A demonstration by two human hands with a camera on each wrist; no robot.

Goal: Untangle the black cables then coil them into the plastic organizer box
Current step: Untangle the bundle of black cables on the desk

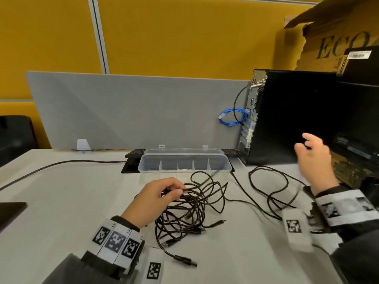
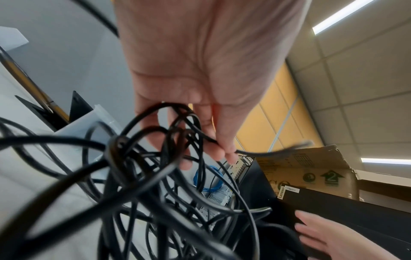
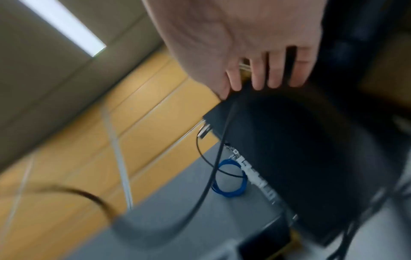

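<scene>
Head view: left hand (image 1: pixel 152 198) in a tangle of black cables (image 1: pixel 185 210) on the pale desk (image 1: pixel 61 201), right hand (image 1: pixel 313 158) raised.
Left fingers (image 2: pixel 220 140) curl round and pinch several strands of the tangle, which lies just in front of the clear organizer box (image 1: pixel 183 161), its lid open. One cable runs from the right hand's thumb and forefinger down to loose loops on the desk; the other fingers are loosely spread. A black computer tower (image 1: pixel 287 117) stands behind that hand.
</scene>
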